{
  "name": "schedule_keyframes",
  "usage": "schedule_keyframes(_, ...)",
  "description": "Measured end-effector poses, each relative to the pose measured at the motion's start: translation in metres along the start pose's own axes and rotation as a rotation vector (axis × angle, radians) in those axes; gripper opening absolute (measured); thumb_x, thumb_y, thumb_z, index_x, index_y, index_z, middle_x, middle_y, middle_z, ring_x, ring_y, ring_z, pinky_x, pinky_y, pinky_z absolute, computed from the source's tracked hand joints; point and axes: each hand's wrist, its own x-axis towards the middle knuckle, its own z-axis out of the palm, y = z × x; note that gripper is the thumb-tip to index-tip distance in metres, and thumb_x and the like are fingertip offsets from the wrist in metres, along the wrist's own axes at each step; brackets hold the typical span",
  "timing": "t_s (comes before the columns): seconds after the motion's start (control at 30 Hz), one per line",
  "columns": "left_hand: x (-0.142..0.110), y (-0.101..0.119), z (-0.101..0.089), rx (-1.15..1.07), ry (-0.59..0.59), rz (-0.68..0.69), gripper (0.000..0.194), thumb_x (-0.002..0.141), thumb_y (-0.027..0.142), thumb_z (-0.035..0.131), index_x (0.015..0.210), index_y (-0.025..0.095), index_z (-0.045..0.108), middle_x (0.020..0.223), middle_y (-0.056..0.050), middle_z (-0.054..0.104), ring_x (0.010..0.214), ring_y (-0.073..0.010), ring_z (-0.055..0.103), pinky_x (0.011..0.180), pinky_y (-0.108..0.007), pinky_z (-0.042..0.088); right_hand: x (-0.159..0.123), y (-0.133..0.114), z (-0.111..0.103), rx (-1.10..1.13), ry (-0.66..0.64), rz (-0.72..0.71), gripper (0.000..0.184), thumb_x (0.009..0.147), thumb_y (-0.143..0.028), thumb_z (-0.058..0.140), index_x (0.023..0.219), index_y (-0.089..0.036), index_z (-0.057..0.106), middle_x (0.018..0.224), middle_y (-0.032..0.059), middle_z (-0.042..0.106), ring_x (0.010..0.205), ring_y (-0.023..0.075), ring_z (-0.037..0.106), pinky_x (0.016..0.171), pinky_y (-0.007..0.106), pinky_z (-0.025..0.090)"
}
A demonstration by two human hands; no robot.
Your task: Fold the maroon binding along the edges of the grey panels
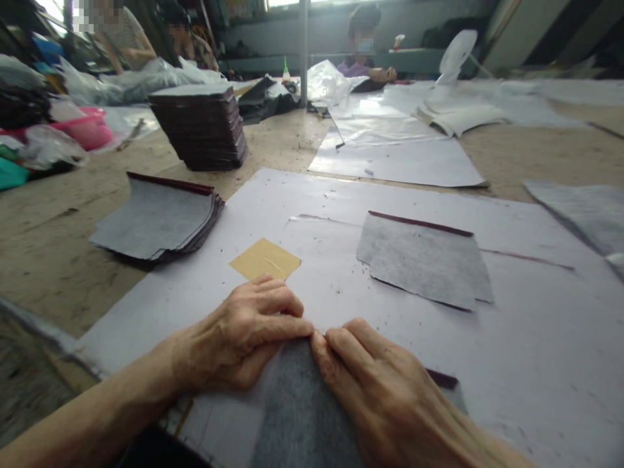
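My left hand (244, 338) and my right hand (375, 383) meet at the near edge of the table, fingertips pinched together on the far edge of a grey felt-backed piece (297, 416) with a dark maroon edge. Both hands are closed on that piece, which lies on white paper sheets (341, 195). Just beyond my left fingers a small tan square (266, 259) lies flat on the paper. Another grey piece with a maroon top edge (424, 260) lies flat to the right of it.
A fanned pile of grey pieces (156, 221) lies at the left, and a tall stack of dark maroon pieces (199, 127) stands behind it. More white sheets (400, 159) lie farther back. Other people sit at the far end. Pink tub (85, 127) at far left.
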Motion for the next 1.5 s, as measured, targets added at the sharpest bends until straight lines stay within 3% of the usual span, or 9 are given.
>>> schedule_keyframes(0.13, -0.007, 0.014, -0.009, -0.081, 0.168, -0.189, 0.033, 0.081, 0.002, 0.039, 0.102, 0.016, 0.061, 0.090, -0.005, 0.057, 0.081, -0.0125, 0.053, 0.070, -0.024, 0.042, -0.002, 0.003, 0.002, 0.099, -0.030, 0.018, 0.031, 0.083, 0.000, 0.029, 0.096, -0.003, 0.057, 0.086, 0.0111, 0.052, 0.076, 0.0193, 0.042, 0.064, 0.032, 0.047)
schedule_keyframes(0.23, -0.020, 0.033, -0.002, -0.030, 0.183, -0.250, 0.031, 0.078, 0.002, 0.039, 0.099, 0.015, 0.060, 0.085, -0.006, 0.056, 0.076, -0.0137, 0.053, 0.067, -0.026, 0.043, -0.004, 0.003, 0.002, 0.118, -0.033, 0.045, 0.036, 0.082, -0.001, 0.030, 0.110, -0.002, 0.053, 0.087, 0.0107, 0.052, 0.076, 0.0197, 0.042, 0.064, 0.032, 0.047)
schedule_keyframes(0.43, -0.039, 0.047, 0.028, 0.273, 0.226, -0.112, 0.029, 0.078, 0.011, 0.038, 0.097, 0.009, 0.059, 0.077, -0.010, 0.055, 0.070, -0.0187, 0.049, 0.062, -0.033, 0.044, 0.003, 0.004, 0.003, 0.081, -0.047, 0.088, 0.039, 0.082, -0.007, 0.032, 0.116, -0.007, 0.053, 0.084, 0.0104, 0.052, 0.073, 0.0188, 0.045, 0.058, 0.030, 0.048)
schedule_keyframes(0.6, -0.038, 0.044, 0.031, 0.347, 0.249, -0.062, 0.030, 0.078, 0.010, 0.036, 0.096, 0.007, 0.059, 0.080, -0.012, 0.057, 0.071, -0.0197, 0.050, 0.060, -0.035, 0.045, 0.006, 0.005, 0.002, 0.041, -0.063, 0.079, 0.041, 0.081, -0.006, 0.034, 0.117, -0.010, 0.052, 0.084, 0.0101, 0.052, 0.072, 0.0184, 0.047, 0.056, 0.028, 0.047)
schedule_keyframes(0.93, -0.036, 0.048, 0.029, 0.385, 0.256, -0.033, 0.028, 0.080, 0.009, 0.034, 0.094, 0.006, 0.058, 0.079, -0.012, 0.057, 0.071, -0.0210, 0.052, 0.060, -0.035, 0.045, 0.004, 0.005, 0.004, 0.048, -0.074, 0.126, 0.038, 0.082, -0.008, 0.033, 0.115, -0.010, 0.052, 0.081, 0.0087, 0.051, 0.068, 0.0167, 0.047, 0.053, 0.027, 0.044)
schedule_keyframes(1.1, -0.032, 0.050, 0.024, 0.327, 0.117, -0.154, 0.027, 0.078, 0.008, 0.038, 0.098, 0.008, 0.057, 0.082, -0.012, 0.058, 0.072, -0.0210, 0.053, 0.063, -0.036, 0.047, 0.004, 0.004, 0.005, 0.042, -0.073, 0.125, 0.038, 0.082, -0.008, 0.035, 0.116, -0.012, 0.052, 0.081, 0.0081, 0.051, 0.068, 0.0160, 0.046, 0.051, 0.024, 0.041)
schedule_keyframes(1.23, -0.034, 0.051, 0.024, 0.338, 0.202, -0.097, 0.028, 0.077, 0.008, 0.037, 0.095, 0.007, 0.058, 0.081, -0.013, 0.057, 0.071, -0.0210, 0.052, 0.061, -0.036, 0.046, 0.007, 0.002, 0.003, 0.047, -0.079, 0.101, 0.037, 0.083, -0.010, 0.036, 0.115, -0.013, 0.053, 0.080, 0.0075, 0.051, 0.065, 0.0146, 0.045, 0.049, 0.022, 0.039)
schedule_keyframes(1.37, -0.033, 0.055, 0.018, 0.301, 0.056, -0.207, 0.026, 0.076, 0.008, 0.041, 0.095, 0.008, 0.057, 0.084, -0.012, 0.058, 0.075, -0.0212, 0.052, 0.066, -0.038, 0.047, 0.009, 0.001, 0.002, 0.025, -0.102, 0.090, 0.037, 0.084, -0.011, 0.034, 0.115, -0.017, 0.053, 0.082, 0.0073, 0.051, 0.065, 0.0148, 0.045, 0.050, 0.023, 0.039)
schedule_keyframes(1.5, -0.031, 0.058, 0.015, 0.291, 0.059, -0.209, 0.026, 0.075, 0.009, 0.041, 0.095, 0.008, 0.057, 0.088, -0.013, 0.057, 0.078, -0.0217, 0.052, 0.068, -0.038, 0.047, 0.008, -0.001, 0.003, 0.018, -0.097, 0.128, 0.040, 0.082, -0.008, 0.036, 0.113, -0.023, 0.055, 0.079, 0.0055, 0.048, 0.062, 0.0152, 0.043, 0.049, 0.024, 0.036)
